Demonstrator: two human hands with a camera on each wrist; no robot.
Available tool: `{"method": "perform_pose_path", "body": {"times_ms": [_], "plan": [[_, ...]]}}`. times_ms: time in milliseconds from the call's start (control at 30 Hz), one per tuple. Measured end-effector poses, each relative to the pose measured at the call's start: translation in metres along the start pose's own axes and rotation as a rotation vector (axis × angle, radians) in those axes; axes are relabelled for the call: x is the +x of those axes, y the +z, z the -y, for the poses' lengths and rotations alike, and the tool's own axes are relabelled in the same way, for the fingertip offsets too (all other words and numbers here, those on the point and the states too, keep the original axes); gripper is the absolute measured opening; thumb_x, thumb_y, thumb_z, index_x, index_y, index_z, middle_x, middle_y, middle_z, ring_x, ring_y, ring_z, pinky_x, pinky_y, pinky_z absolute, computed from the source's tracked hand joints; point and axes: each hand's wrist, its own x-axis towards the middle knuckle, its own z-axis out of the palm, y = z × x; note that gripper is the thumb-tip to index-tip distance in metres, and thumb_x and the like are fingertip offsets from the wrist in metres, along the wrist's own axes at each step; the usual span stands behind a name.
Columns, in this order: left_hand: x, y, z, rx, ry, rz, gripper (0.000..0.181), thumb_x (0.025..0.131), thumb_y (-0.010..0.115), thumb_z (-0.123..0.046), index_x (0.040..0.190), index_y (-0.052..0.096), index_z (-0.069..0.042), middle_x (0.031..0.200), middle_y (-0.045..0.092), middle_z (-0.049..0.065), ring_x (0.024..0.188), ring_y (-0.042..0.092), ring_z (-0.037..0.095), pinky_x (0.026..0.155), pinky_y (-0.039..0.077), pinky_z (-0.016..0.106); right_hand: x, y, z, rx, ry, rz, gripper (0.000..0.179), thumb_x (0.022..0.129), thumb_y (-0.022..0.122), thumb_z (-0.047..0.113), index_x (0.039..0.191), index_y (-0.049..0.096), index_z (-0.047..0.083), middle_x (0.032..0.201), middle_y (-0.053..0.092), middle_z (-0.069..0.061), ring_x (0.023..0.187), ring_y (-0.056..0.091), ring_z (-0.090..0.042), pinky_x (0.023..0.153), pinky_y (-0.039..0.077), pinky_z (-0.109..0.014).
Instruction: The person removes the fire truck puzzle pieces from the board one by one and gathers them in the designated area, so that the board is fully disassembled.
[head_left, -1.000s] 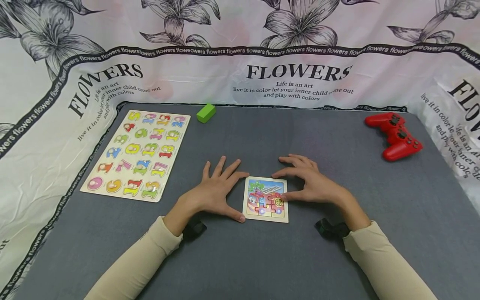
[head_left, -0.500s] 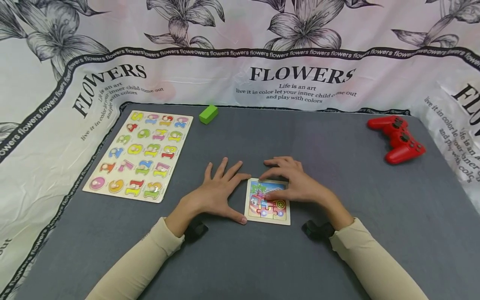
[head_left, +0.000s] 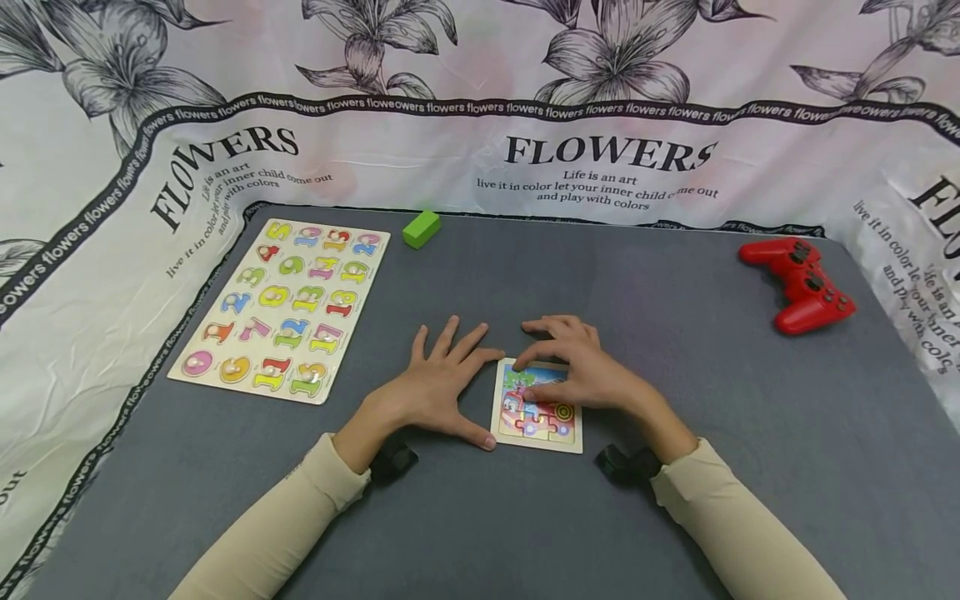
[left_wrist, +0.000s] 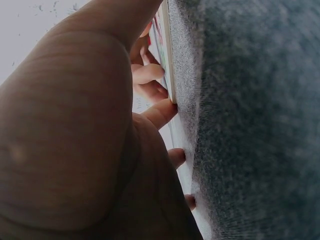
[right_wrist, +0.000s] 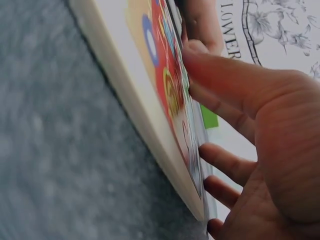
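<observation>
A small square jigsaw puzzle (head_left: 534,427) with a red fire-engine picture and a pale wooden frame lies flat on the table. My left hand (head_left: 429,396) spreads its fingers at the puzzle's left side, the index fingertip at the far left corner and the thumb at the near left corner. Over the upper right part arches my right hand (head_left: 585,367), its thumb touching the picture and its index fingertip near the far edge. In the right wrist view the thumb (right_wrist: 235,75) rests on the puzzle's face, with nothing seen lifted. The right hand covers part of the picture.
At the left lies a cream number board (head_left: 281,312) with colourful numerals. A green block (head_left: 422,229) sits near the far edge, and a red game controller (head_left: 798,285) at the far right. A flower-printed sheet (head_left: 420,158) rises behind the grey table (head_left: 480,525).
My right hand has slid left from the puzzle's right edge to over its picture. The left hand keeps its place at the left edge. The head view has shifted slightly.
</observation>
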Motion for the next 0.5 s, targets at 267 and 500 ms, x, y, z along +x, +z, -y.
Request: {"method": "perform_pose_path", "body": {"times_ms": [267,500], "plan": [[0.000,0.001,0.002,0.007,0.000,-0.003,0.116,0.067,0.078,-0.078,0.161,0.026,-0.033,0.174,0.000,0.004,0.158,-0.013,0.040,0.118,-0.007,0.074,0.003,0.008,0.003,0.041,0.050,-0.050,0.028,0.081,0.087,0.027,0.105,0.075,0.023,0.157,0.042,-0.018,0.142,0.027,-0.040,0.111,0.011,-0.066],[0.000,0.002,0.002,0.010,-0.003,0.001,0.116,0.067,0.078,-0.078,0.161,0.026,-0.033,0.174,0.000,0.004,0.158,-0.014,0.040,0.118,-0.006,0.074,0.003,0.011,0.004,0.049,0.081,-0.054,0.028,0.081,0.088,0.026,0.105,0.074,0.023,0.160,0.038,-0.018,0.145,0.023,-0.041,0.113,0.010,-0.066]]}}
